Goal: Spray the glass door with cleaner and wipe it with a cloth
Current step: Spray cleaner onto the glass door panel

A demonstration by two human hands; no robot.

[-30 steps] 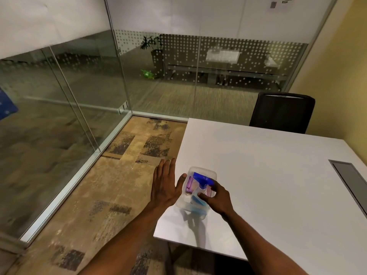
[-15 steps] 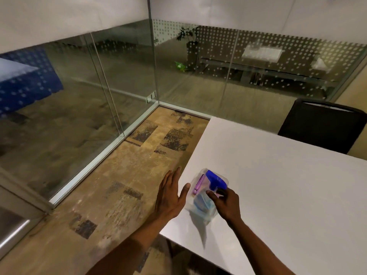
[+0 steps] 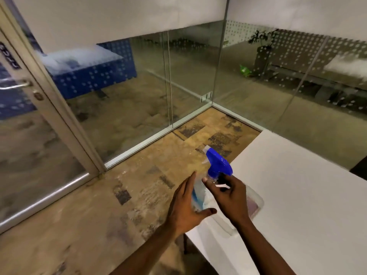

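Note:
A clear spray bottle (image 3: 199,192) with a blue trigger head hangs above the corner of the white table (image 3: 297,195), lifted out of a clear plastic tub (image 3: 258,203). My right hand (image 3: 228,197) grips the bottle at its neck, just under the head. Flat against the bottle's left side is my left hand (image 3: 184,207), fingers straight and thumb spread beneath it. Something purple lies in the tub, partly hidden by my right hand. The glass door (image 3: 29,135) with a metal handle (image 3: 17,85) stands at the far left.
Glass walls (image 3: 139,86) meet in a corner ahead, beyond a strip of patchy brown carpet (image 3: 119,195). The table's near corner is right under my hands. A dark chair edge (image 3: 359,167) shows at the right border.
My right hand has lifted the spray bottle up out of the tub. My view has swung left, bringing the glass door and its handle into sight. My left hand now rests against the bottle.

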